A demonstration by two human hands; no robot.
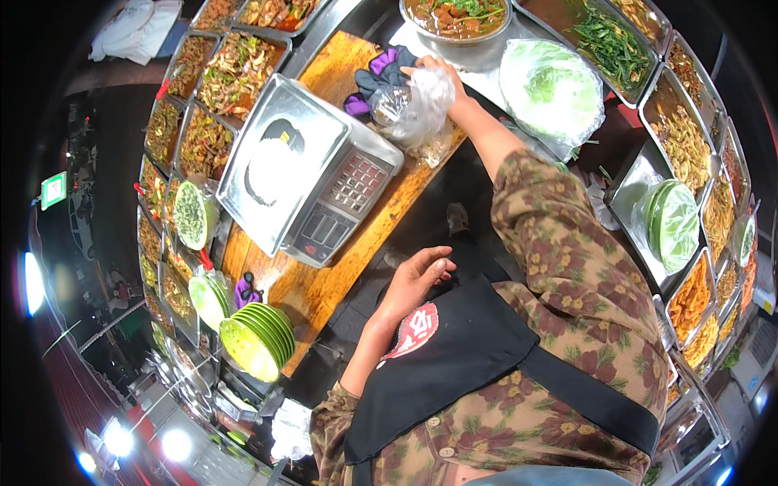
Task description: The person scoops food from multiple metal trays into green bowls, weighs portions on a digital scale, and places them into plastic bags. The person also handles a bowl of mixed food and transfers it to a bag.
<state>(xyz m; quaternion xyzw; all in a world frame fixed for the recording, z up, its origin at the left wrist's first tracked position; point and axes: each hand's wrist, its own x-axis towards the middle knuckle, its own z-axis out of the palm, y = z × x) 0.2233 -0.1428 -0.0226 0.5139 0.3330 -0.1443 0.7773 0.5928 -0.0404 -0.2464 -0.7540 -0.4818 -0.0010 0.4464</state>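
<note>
My right hand (pixel 442 78) reaches across to the far end of a wooden board, among crumpled clear plastic bags (pixel 419 115). Its fingertips are at a grey and purple cloth bundle (pixel 380 76) that looks like gloves. Plastic hides part of the hand, so its grip is unclear. In front of my black apron, my left hand (pixel 419 273) hovers with loosely bent fingers and no object visible in it. A metal electronic scale (pixel 292 164) with a keypad stands on the wooden board (pixel 364 225), left of both hands.
Metal trays of cooked food (pixel 240 73) line the left, with more trays (pixel 678 133) on the right. Stacked green bowls (pixel 261 340) stand at the board's near end. A plastic-covered green bowl (pixel 550 91) and a steel bowl of stew (pixel 456 39) sit near my right arm.
</note>
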